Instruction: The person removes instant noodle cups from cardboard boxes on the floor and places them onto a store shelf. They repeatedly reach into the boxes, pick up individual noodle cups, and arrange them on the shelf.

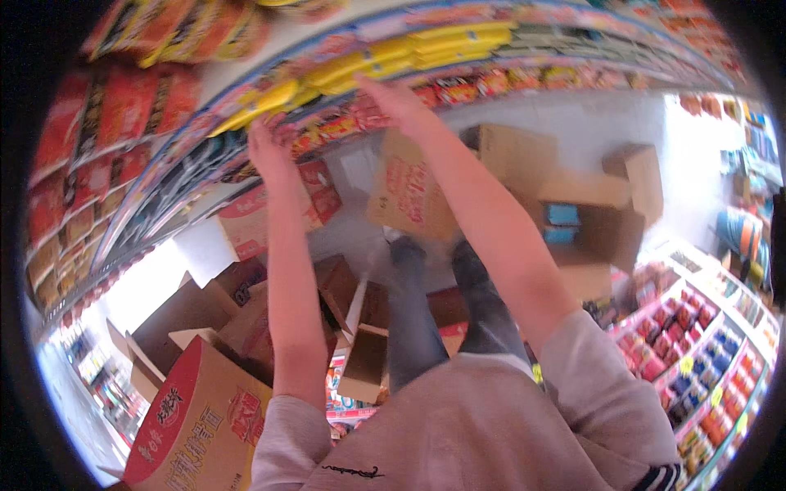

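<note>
Both my arms reach forward to a shelf with a row of yellow packets [405, 52]. My left hand [270, 147] is at the front of the row's left part, its fingers blurred against the packets. Whether it grips one cannot be made out. Further right, my right hand [396, 101] is raised at the shelf front with its fingers stretched towards the yellow packets and nothing visible in it. Dark packets [202, 166] lie left of the yellow ones. Below them runs a lower row of red packets [457, 92].
An upright printed carton [411, 190] stands on the floor before my feet. To its right is an open cardboard box [589, 227] with blue items inside. More open cartons [202, 313] crowd the left, near a large red-topped box [196, 417]. Stocked shelves [694, 344] stand at right.
</note>
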Motion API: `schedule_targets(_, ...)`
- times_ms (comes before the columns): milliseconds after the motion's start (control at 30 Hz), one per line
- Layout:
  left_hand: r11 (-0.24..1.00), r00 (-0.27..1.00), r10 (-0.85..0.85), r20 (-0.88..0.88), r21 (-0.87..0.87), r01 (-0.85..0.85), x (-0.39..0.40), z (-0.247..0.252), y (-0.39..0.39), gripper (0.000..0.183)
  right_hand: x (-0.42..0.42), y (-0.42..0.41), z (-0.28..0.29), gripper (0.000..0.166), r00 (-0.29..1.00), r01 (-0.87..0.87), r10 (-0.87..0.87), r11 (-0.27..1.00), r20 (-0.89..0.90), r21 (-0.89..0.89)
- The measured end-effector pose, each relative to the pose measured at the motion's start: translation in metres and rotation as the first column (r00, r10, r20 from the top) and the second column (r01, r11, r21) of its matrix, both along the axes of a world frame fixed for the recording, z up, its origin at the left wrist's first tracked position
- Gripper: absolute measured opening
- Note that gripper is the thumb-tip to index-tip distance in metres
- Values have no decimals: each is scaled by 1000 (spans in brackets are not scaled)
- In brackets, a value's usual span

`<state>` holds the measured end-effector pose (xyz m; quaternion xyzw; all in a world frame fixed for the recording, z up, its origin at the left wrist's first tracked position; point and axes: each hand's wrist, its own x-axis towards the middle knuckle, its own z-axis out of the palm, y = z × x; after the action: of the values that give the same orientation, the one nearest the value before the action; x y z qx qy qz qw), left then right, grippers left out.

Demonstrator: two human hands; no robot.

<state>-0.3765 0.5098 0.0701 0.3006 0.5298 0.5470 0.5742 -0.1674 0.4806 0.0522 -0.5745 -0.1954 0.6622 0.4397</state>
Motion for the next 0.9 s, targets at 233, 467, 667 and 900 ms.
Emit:
schedule_targets(233, 912, 939, -338, -56, -265, 312, 71, -26, -149, 29, 104, -268, 75, 28, 949, -145, 176, 980, -263, 135)
schedule_targets(467, 556, 604, -796, -37, -437, 707, 207, -33, -349, 56, 230, -467, -14, 30, 834, 281, -42, 890, 551, -358)
schedule_targets(667, 383, 225, -918, -327, -576, 722, 248, -71, -412, 54, 299, -460, -115, 40, 205, 135, 349, 915, 914, -380)
schedule_targets(900, 443, 242, -882, -405, -536, 718, 243, -71, -409, 37, 325, -441, -229, 38, -269, -213, 665, 665, 697, -716)
